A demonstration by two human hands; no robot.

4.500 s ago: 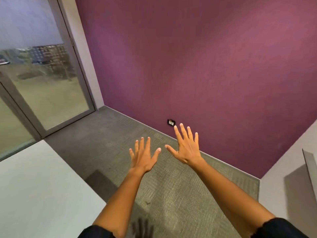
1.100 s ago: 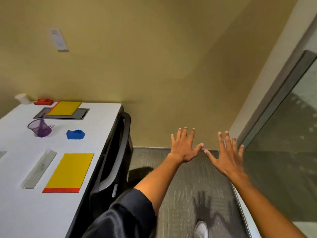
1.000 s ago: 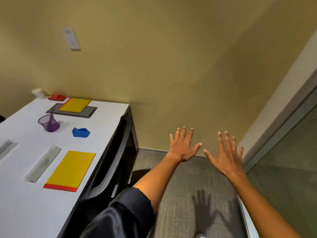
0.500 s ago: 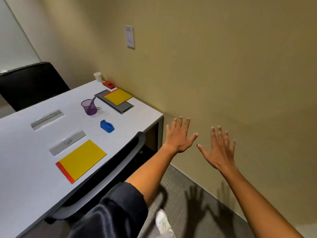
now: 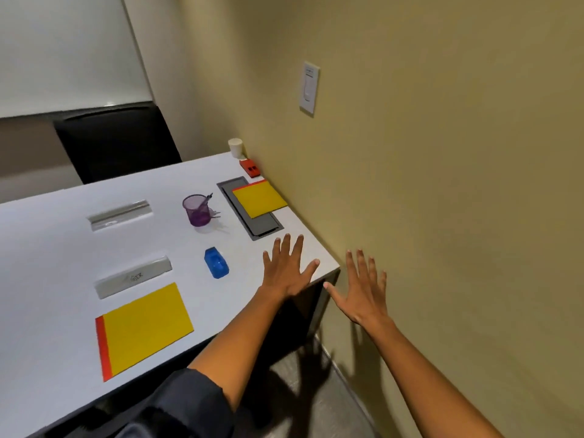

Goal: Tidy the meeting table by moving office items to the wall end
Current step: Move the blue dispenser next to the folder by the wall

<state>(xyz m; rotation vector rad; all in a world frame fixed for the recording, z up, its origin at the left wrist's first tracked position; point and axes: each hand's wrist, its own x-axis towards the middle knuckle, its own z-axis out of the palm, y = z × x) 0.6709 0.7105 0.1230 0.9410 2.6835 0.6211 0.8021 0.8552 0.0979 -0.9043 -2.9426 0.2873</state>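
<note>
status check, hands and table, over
Left hand and right hand open, empty. Yellow pad, blue item, purple cup untouched on table. Path clear.

Black chair [image 5: 117, 143], wall switch [image 5: 309, 88], whiteboard [image 5: 69, 49].

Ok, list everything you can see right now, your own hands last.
table: 1, white, against the tan wall
pads: 2, yellow with red edge; near edge, wall end on the grey panel
grey panel: 1, wall end
clear rulers: 2; mid-table, far side
cup: 1, purple, holds a pen
blue item: 1, by left hand
red item: 1, at wall
white cup: 1, far corner
chair: 1, black, far side
wall switch: 1, white
left hand: open, over table corner
right hand: open, beside the table
</note>
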